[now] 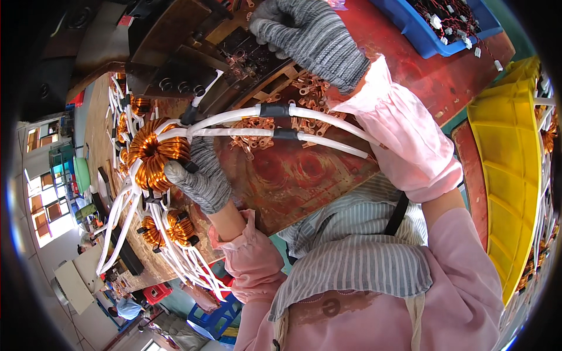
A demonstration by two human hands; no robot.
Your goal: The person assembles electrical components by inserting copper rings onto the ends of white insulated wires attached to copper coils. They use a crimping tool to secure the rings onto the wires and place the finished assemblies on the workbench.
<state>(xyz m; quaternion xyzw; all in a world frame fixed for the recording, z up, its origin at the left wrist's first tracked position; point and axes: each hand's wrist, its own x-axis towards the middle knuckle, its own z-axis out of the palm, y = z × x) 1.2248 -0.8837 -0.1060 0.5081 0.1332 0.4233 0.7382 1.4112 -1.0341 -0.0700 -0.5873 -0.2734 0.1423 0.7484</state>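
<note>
On bench | left hand (199,175) fingers grip coil (153,153) | right hand (310,38) fingers curled (contents unclear) | blue bin (436,26): connectors (448,17)

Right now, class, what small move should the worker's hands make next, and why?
Probably guide a white lead's tip toward the press. The left hand grips the copper coil, the right hand rests at the press, and loose copper terminals lie beside it.

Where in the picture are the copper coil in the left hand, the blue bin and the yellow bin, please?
copper coil (153,153): head view, on its wound copper ring.
blue bin (418,32): head view, on its front wall.
yellow bin (509,158): head view, on its broad side wall.
</note>
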